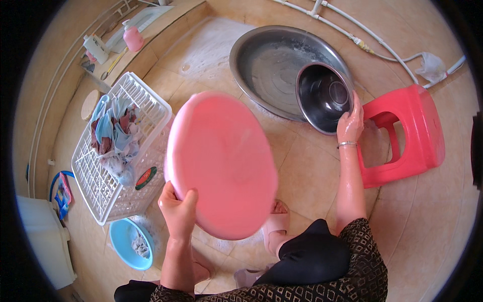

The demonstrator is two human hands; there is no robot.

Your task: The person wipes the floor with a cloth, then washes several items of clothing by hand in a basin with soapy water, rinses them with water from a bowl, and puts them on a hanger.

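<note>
A pink plastic basin (226, 162) is held up on its side by my left hand (179, 207), with the thumb over its near rim. My right hand (351, 120) grips the rim of a smaller stainless steel bowl (324, 92), which is tilted so that its dark inside faces me. Behind that bowl, a large, wide stainless steel basin (260, 94) rests on the tiled floor. The bowl overlaps its right side in view; whether they touch I cannot tell. My right hand and forearm look wet.
A red plastic stool (419, 139) is at the right. At left, cloths (117, 132) lie on a white plastic basket (158, 109), near a blue basin (122, 251) holding grey cloth. Suds (207, 49) cover the floor by a ledge with a pink pump bottle (133, 37). White pipes (294, 7) line the wall.
</note>
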